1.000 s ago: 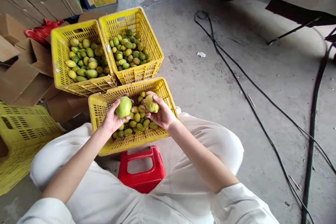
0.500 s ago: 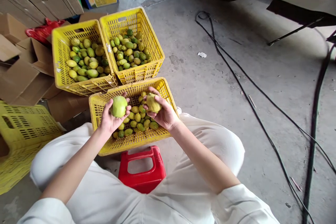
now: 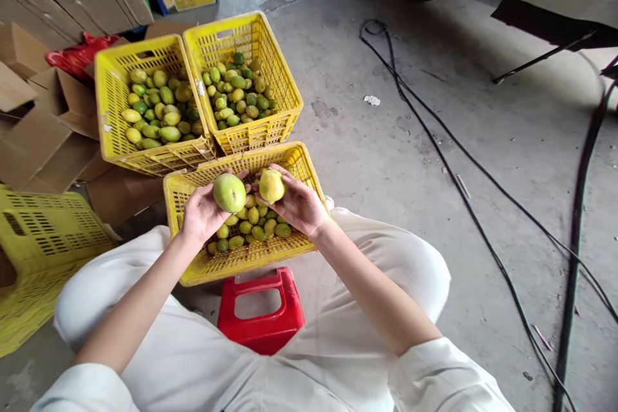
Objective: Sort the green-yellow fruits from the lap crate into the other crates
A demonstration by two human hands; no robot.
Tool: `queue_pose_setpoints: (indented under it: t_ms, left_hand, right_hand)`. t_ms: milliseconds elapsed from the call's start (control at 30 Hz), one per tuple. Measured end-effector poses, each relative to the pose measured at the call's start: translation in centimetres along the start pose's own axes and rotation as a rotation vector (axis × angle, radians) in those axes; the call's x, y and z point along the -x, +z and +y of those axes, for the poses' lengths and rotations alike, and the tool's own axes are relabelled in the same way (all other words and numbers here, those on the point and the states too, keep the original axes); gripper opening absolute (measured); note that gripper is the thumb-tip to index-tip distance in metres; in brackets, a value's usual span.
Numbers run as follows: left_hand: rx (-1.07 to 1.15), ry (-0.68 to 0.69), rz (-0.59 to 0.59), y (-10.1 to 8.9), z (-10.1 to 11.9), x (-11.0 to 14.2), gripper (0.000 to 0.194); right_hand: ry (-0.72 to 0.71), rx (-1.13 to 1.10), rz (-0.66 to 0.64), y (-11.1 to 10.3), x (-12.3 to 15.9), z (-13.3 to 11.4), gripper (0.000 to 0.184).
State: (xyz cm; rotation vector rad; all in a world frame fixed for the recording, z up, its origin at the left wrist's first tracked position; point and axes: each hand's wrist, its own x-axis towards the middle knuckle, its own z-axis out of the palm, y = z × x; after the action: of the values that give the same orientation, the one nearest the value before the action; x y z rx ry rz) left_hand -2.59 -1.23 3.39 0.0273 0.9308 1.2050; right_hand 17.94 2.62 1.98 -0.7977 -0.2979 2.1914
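Observation:
My left hand holds a large green lemon, its fingers curled under and behind the fruit. In my right hand lies a smaller yellow lemon, cupped by the thumb and fingers. Both fruits are held close side by side, apart from each other, above the near yellow crate. Inside that crate are several yellow-green lemons, partly hidden by my hands.
Two more yellow crates, one at left and one at right, hold green and yellow lemons. A red plastic stool sits between my legs. Cardboard boxes and another yellow crate are left; black cables cross the floor.
Both hands have moved closer together, bringing the two lemons nearly side by side. Each fruit has turned in its hand, and the yellow one now shows a brighter side.

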Motion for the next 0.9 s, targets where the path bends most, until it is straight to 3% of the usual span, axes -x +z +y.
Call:
queue_pose_setpoints:
  t_ms: [200, 333, 467, 633, 767, 900]
  left_hand:
    - [-0.023, -0.052, -0.105, -0.2, -0.6, -0.2, 0.033]
    - [-0.028, -0.135, 0.024, -0.1, -0.6, -0.3, 0.026]
    - [0.007, -0.135, 0.116, 0.4, -0.4, -0.1, 0.04]
    - [-0.035, -0.078, 0.075, 0.7, -0.2, -0.1, 0.038]
    - [-0.061, -0.068, 0.044, 0.6, 0.1, -0.2, 0.031]
    - [-0.049, -0.133, 0.119, 0.8, 0.1, 0.0, 0.027]
  right_hand:
    - [0.013, 0.032, 0.028, 0.1, 0.4, 0.2, 0.044]
    - [0.026, 0.02, 0.022, -0.1, 0.3, 0.7, 0.05]
    - [-0.008, 0.053, 0.026, -0.2, 0.1, 0.8, 0.05]
    - [-0.028, 0.034, -0.034, 0.0, 0.0, 0.1, 0.045]
    - [-0.057, 0.095, -0.012, -0.1, 0.1, 0.2, 0.048]
    - [0.017, 0.091, 0.029, -0.3, 0.3, 0.7, 0.04]
